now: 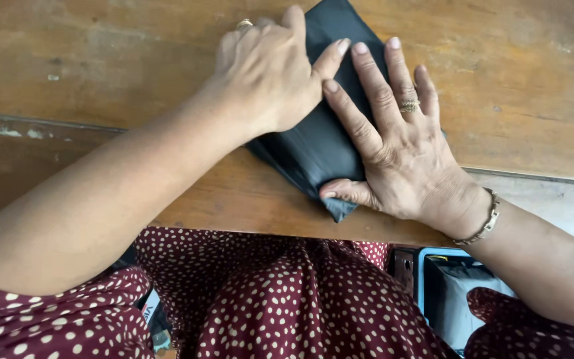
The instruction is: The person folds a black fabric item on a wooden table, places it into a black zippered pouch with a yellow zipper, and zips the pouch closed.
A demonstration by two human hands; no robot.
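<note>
Polka-dot lap [287, 299] fills the lower frame; above it a folded black cloth [320, 146] lies on the wooden table [533, 80], long axis from lower centre to top centre. Right hand [393, 146] presses flat on its right half, fingers spread, thumb at the near corner. Left hand [267, 73] covers the upper left edge, fingers curled together, equally close.

Bare wooden table [101, 60] fills the upper left and upper right of the frame, open for a hand to pass. The middle is taken up by the folded black cloth [313, 143] under both hands. At lower right, below the table edge, a blue-rimmed box [433, 279] blocks the gap beside the lap.
</note>
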